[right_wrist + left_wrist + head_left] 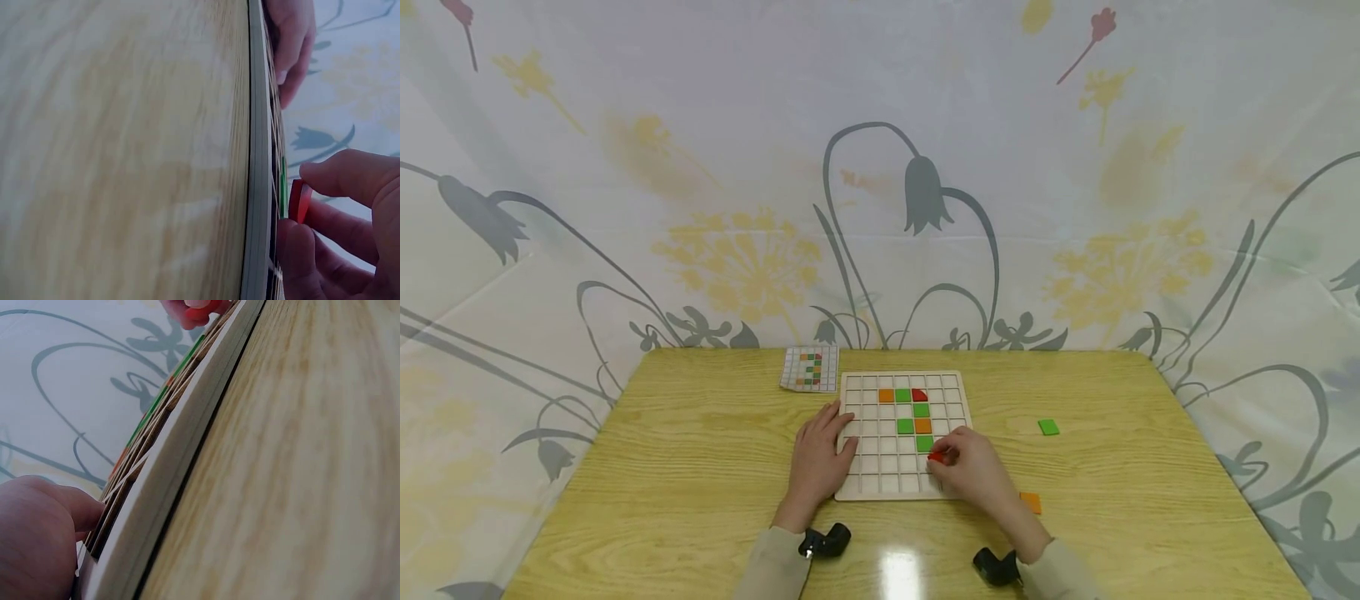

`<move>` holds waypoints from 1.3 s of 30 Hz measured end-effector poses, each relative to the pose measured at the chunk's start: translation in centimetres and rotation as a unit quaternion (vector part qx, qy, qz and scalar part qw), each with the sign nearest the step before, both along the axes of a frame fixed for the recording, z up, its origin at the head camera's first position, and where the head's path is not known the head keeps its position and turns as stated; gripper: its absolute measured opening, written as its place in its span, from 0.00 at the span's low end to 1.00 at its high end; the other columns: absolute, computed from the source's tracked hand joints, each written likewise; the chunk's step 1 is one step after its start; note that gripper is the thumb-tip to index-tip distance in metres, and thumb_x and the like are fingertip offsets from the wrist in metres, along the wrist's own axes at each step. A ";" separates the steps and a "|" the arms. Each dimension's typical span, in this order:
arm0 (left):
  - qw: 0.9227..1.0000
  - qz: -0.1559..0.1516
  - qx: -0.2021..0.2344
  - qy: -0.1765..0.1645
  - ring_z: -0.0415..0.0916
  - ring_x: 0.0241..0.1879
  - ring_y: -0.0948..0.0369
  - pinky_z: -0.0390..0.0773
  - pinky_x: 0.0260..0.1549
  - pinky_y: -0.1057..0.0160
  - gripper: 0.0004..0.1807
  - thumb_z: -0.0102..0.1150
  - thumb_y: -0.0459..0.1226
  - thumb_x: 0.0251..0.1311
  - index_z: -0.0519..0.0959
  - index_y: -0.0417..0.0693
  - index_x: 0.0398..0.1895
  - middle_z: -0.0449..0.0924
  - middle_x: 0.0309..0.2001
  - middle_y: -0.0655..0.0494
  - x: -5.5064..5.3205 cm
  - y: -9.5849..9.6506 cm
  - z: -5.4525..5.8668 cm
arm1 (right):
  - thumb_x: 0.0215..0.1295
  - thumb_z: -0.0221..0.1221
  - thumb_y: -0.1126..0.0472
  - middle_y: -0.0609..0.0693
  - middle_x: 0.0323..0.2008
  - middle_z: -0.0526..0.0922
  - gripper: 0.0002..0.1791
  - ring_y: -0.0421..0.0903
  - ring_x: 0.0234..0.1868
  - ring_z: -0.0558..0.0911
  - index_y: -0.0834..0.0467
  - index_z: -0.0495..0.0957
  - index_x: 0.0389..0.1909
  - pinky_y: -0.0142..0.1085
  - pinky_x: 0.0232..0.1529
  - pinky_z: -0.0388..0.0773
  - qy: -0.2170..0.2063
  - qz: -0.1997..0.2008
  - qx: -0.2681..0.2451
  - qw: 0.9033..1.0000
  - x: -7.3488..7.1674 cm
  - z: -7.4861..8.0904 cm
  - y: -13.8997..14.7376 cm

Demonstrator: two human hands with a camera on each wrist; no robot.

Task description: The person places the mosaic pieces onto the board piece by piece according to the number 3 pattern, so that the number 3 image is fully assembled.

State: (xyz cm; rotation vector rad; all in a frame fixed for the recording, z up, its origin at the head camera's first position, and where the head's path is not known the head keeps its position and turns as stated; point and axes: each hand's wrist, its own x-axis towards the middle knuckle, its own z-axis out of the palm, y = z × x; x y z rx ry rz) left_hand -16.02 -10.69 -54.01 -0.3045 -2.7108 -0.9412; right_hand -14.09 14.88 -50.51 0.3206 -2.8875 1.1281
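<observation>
A square wooden grid board (868,485) lies on the table, with orange, green and red tiles set in some of its cells. My right hand (973,468) pinches a red tile (300,201) between thumb and fingers, close over the board just below the lowest green tile (924,444). In the right wrist view the red tile stands tilted on edge. My left hand (818,458) rests on the board's left edge, fingers extended over the border. A quarter-round red tile (919,395) sits at the end of the top row of tiles.
A printed pattern card (808,368) lies behind the board at the left. On the table (700,467) to the right are a loose green tile (1048,427) and an orange tile (1031,502), partly behind my right wrist. A flower-patterned curtain (880,208) closes off the back.
</observation>
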 end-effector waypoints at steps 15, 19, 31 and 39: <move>1.000 -0.002 -0.001 -0.018 0.60 0.71 0.46 0.58 0.66 0.40 0.20 0.59 0.40 0.67 0.79 0.43 0.59 0.67 0.70 0.44 0.1 0.2 0.4 | 0.55 0.71 0.62 0.42 0.25 0.72 0.05 0.39 0.26 0.71 0.54 0.83 0.26 0.32 0.28 0.72 0.008 0.017 0.013 1.000 -0.2 0.0 -0.5; 1.000 -0.001 -0.002 -0.012 0.60 0.71 0.45 0.59 0.66 0.40 0.20 0.59 0.40 0.67 0.80 0.43 0.59 0.67 0.70 0.44 0.1 0.2 0.3 | 0.57 0.71 0.60 0.42 0.26 0.73 0.04 0.39 0.27 0.72 0.54 0.85 0.29 0.32 0.29 0.72 -0.009 0.033 -0.014 0.999 -0.4 0.0 0.1; 1.000 -0.002 -0.003 -0.013 0.60 0.71 0.45 0.59 0.66 0.39 0.19 0.59 0.38 0.67 0.79 0.42 0.59 0.67 0.70 0.43 0.3 -0.1 0.1 | 0.56 0.68 0.67 0.47 0.33 0.78 0.12 0.43 0.34 0.76 0.62 0.84 0.42 0.32 0.35 0.76 -0.079 0.118 -0.094 0.985 -1.2 -0.1 2.0; 1.000 -0.004 -0.001 -0.005 0.60 0.71 0.45 0.59 0.66 0.39 0.19 0.59 0.38 0.67 0.79 0.42 0.59 0.67 0.70 0.42 0.2 0.1 0.4 | 0.55 0.68 0.69 0.48 0.33 0.78 0.11 0.45 0.34 0.75 0.61 0.85 0.41 0.32 0.35 0.74 -0.085 0.111 -0.111 0.984 -1.0 -0.1 2.2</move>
